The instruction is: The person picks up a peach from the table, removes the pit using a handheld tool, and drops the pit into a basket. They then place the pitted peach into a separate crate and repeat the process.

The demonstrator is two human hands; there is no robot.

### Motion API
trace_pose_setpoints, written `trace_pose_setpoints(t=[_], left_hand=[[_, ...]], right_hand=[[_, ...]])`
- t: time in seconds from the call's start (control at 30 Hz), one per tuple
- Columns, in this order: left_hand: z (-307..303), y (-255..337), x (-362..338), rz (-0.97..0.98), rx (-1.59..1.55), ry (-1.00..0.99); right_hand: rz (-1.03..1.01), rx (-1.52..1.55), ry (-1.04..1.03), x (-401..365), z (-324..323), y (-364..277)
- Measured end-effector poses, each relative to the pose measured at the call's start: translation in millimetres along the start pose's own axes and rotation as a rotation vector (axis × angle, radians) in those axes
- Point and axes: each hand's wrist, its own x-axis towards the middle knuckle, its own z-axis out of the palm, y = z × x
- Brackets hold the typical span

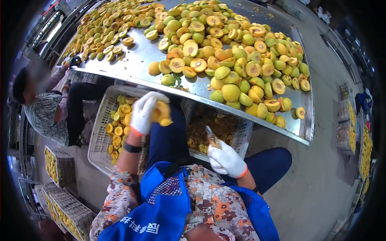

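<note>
My left hand [145, 112], in a white glove, is closed on a pitted yellow fruit half [162, 113], slightly blurred, above the edge of a white crate [97, 140] that holds hollowed fruit halves [117, 129]. In my gloved right hand [227, 159] is a small tool [212, 137] with a metal tip and a brownish handle, its fingers wrapped round it. Below the tool, a second crate [242, 138] contains brown and yellow scraps [209, 127]. Beyond both hands, halved fruit [231, 93] lies heaped on a metal table [132, 69].
The table's raised metal rim [261, 123] runs just beyond my knees. At the left sits another person [46, 108], hands at the table edge. Fruit-filled crates stand on the floor at the lower left [66, 205] and far right [345, 132].
</note>
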Motion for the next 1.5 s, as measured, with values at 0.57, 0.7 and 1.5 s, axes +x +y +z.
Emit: trace_pose_setpoints(t=[0.57,0.7,1.5], left_hand=[[-2,-117,167,-0.137,1.007,0.142],[-2,-131,160,-0.078,0.907,0.214],[110,-3,-6,-0.230,-0.829,-0.016]], right_hand=[[0.117,-0.499,0.344,18,-8,30],[0.070,-0.611,0.312,25,0,23],[-0.527,-1.018,0.507,21,36,-15]])
